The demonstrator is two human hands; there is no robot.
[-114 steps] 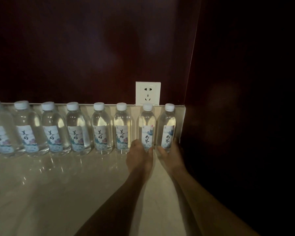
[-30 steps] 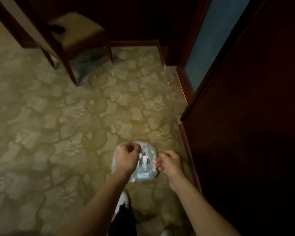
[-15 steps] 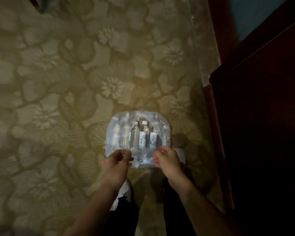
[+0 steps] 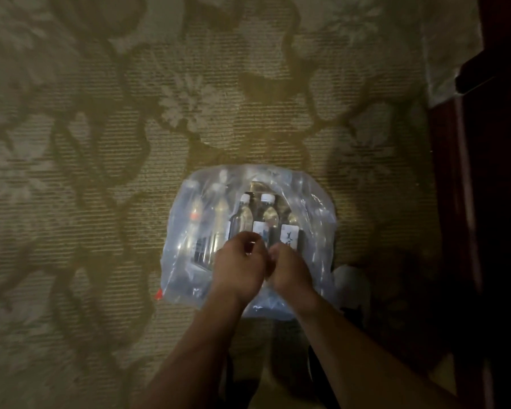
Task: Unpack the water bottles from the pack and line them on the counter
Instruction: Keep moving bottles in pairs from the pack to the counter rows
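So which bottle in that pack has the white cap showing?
On the patterned carpet lies a clear plastic pack under both hands. Through its opening, the bottle just beyond the knuckles shows a bright white cap; its left neighbour looks darker.

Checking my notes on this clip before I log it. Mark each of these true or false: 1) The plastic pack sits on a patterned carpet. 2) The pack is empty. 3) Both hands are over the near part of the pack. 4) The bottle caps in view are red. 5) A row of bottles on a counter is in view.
1) True. The pack lies on the floral carpet.
2) False. Bottles still show through the opened plastic.
3) True. The left hand and right hand are close together there; what their grip is on is unclear.
4) False. The caps are white.
5) False. Only the carpet, the pack and dark wood at the right edge show.
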